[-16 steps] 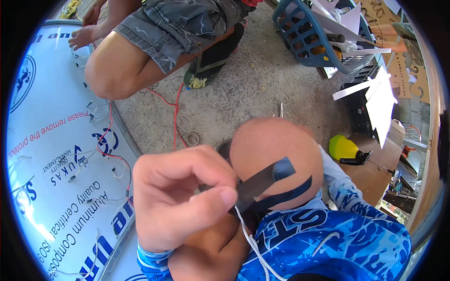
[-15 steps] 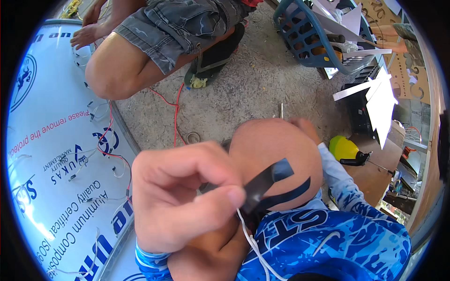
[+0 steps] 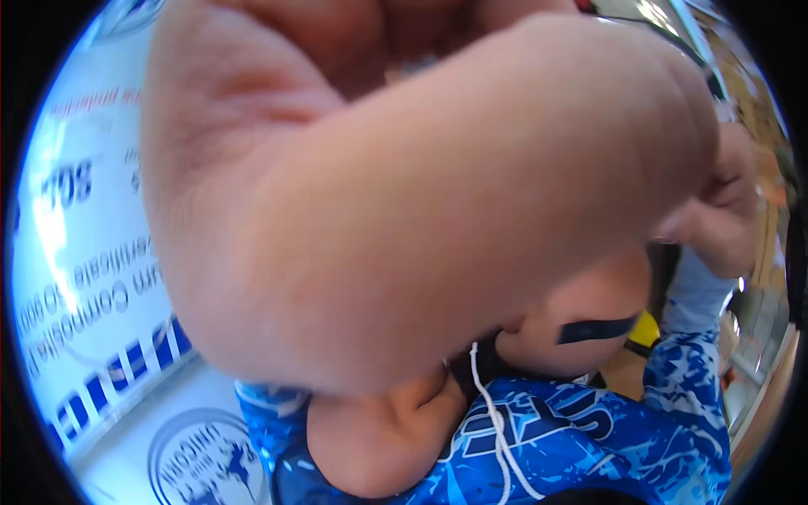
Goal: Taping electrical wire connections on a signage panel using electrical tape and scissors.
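Note:
My left hand [image 3: 438,210] is very close and blurred, covering most of the upper middle of the view. Its fingertips are hidden or cut off, so any item in them cannot be made out. Beyond it at the right, my right hand [image 3: 728,206] is raised with its fingers curled together, partly behind the left one; what they hold is hidden. A strip of black tape [image 3: 598,330] is stuck across my bare knee [image 3: 547,347], below the hands.
At the left lies a large white panel [image 3: 93,219] with blue and red print. A white drawstring [image 3: 498,433] hangs over my blue patterned shirt [image 3: 572,454]. Part of something yellow [image 3: 645,331] shows beside the knee.
My left hand has risen close to the camera, and the black tape strip it pinched is out of sight. One strip stays on the knee. My right hand has come up from beside the knee.

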`<act>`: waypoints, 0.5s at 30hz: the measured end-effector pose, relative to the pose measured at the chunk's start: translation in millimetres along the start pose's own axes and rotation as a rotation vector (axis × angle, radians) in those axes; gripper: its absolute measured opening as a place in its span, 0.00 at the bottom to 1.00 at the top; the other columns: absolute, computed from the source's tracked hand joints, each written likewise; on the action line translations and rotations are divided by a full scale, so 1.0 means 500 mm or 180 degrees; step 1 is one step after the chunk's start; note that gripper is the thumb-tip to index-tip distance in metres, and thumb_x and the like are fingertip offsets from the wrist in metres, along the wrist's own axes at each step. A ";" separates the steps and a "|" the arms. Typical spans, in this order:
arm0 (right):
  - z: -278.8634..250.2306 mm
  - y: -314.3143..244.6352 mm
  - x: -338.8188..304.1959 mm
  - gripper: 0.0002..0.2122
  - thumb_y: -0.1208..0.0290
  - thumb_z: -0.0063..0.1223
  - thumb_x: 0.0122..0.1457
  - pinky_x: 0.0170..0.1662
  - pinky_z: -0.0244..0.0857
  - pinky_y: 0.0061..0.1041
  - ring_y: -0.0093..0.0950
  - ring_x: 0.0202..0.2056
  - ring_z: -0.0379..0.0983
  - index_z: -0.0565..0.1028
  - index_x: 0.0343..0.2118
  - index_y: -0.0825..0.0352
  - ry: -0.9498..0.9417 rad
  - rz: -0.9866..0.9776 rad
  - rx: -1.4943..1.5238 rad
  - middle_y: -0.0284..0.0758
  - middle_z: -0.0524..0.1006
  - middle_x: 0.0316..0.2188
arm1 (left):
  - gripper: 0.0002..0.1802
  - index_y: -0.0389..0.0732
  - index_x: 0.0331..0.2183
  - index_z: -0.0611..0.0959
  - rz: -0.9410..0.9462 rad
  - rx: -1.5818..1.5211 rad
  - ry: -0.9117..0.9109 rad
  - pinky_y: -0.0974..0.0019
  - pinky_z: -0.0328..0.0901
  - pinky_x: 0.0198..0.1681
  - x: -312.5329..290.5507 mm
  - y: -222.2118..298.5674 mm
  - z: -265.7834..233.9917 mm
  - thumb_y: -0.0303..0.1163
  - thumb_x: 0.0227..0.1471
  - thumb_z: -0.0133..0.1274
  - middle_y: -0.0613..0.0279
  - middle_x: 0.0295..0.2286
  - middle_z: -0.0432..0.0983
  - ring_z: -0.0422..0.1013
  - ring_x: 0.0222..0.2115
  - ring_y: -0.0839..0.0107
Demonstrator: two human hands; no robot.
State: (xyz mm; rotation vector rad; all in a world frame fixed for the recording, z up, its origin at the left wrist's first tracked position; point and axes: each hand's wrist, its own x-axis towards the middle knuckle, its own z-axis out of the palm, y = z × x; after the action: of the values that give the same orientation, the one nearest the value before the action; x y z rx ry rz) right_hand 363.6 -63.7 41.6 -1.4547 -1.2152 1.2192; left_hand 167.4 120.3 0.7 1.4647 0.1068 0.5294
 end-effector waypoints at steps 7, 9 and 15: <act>0.077 0.011 0.138 0.10 0.70 0.60 0.51 0.28 0.60 0.28 0.28 0.23 0.68 0.69 0.23 0.68 -0.0529 -0.0674 -0.1464 0.36 0.73 0.21 | 0.05 0.31 0.26 0.76 -0.0343 0.1983 0.1336 0.73 0.58 0.34 -0.161 0.014 -0.067 0.24 0.49 0.51 0.59 0.28 0.73 0.65 0.29 0.75; 0.107 -0.030 0.109 0.09 0.73 0.59 0.47 0.27 0.60 0.30 0.30 0.21 0.68 0.69 0.22 0.68 -0.0517 -0.0744 -0.2218 0.36 0.73 0.20 | 0.05 0.30 0.27 0.76 0.0101 0.1760 0.1177 0.70 0.60 0.34 -0.183 -0.036 -0.056 0.23 0.48 0.52 0.54 0.27 0.74 0.67 0.29 0.70; 0.279 0.092 0.075 0.08 0.79 0.64 0.49 0.29 0.64 0.33 0.38 0.26 0.72 0.72 0.25 0.71 -0.0632 -0.0363 -0.2174 0.41 0.75 0.24 | 0.10 0.31 0.28 0.82 0.0691 0.1631 0.1420 0.64 0.65 0.24 -0.317 -0.173 -0.039 0.15 0.38 0.62 0.54 0.22 0.75 0.72 0.21 0.59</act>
State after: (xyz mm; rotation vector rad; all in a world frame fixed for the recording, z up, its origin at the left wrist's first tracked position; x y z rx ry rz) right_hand 234.2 -30.3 -30.5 -1.7295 -1.9512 0.9208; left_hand 44.0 73.2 -123.9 1.8423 0.4666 1.0592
